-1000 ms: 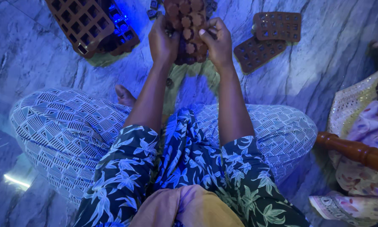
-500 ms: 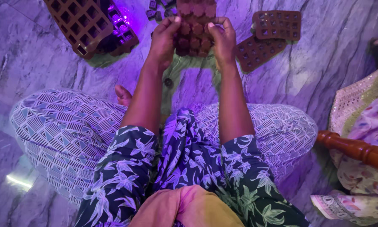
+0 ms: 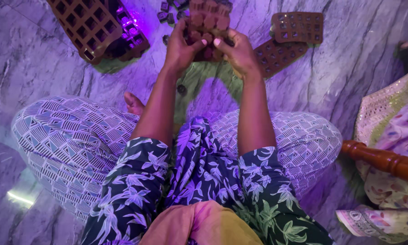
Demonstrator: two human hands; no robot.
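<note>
From my remote seat I see both hands gripping one brown flexible chocolate mould with rounded cavities [image 3: 207, 22], held just above the marble floor [image 3: 40, 59] near its far edge. The left hand [image 3: 180, 45] clamps the mould's left edge, the right hand [image 3: 236, 53] its right edge, fingers curled closed around it (thumbs on the near face). The mould sits between the palms, equally near both, its long axis running away from me, cavities facing up. Two similar brown trays [image 3: 288, 38] lie to the right, a gridded one [image 3: 83, 25] left.
</note>
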